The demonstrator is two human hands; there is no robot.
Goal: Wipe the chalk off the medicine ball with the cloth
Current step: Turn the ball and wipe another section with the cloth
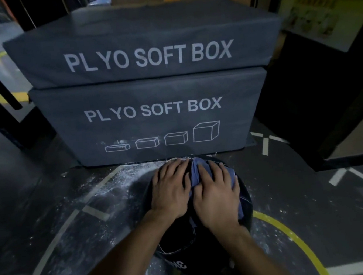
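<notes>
Wiping stage: cloth on ball top.
Right hand [218, 197] presses cloth [196, 175] flat, fingers straight; left hand [172, 191] flat on ball [179, 237] beside it; cloth lies under right palm.

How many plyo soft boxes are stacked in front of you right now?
2. The lower plyo box sits on the floor just beyond the medicine ball; the upper plyo box is stacked directly on it. Anything behind the stack is hidden.

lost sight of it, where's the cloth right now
In the head view the blue cloth lies on the medicine ball, bunched between both hands.
</notes>
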